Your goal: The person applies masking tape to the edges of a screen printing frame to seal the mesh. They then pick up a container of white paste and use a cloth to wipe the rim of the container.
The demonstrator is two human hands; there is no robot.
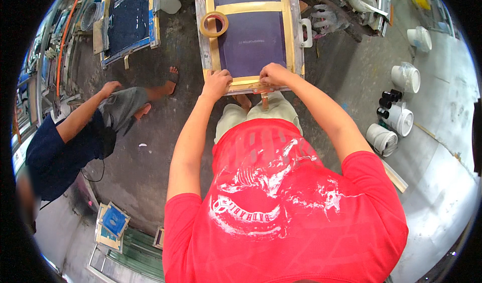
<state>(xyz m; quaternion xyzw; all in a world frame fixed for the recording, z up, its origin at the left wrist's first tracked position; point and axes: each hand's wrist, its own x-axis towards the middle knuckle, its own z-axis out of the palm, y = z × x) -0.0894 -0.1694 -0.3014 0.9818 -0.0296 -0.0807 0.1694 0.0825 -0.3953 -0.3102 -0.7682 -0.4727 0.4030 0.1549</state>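
Note:
A framed printing screen (253,44) with a dark purple mesh lies in front of me, its inner borders lined with yellowish masking tape. Along its near edge runs a strip of tape (246,80) between my hands. My left hand (217,85) is at the near left corner, fingers curled and closed on the strip's left part. Toward the near right corner, my right hand (274,75) pinches the strip's other end; its fingertips are partly hidden. A roll of tape (214,34) rests on the screen's left border. Below my right hand, a small reddish clamp-like piece (262,89) sits on the frame edge.
At left, another person in a dark shirt (65,145) stands close by. Another screen with dark ink (129,19) is at upper left. White buckets (400,120) line the right side. Small framed screens (114,220) lie at lower left. A white handle (305,33) sits against my screen's right side.

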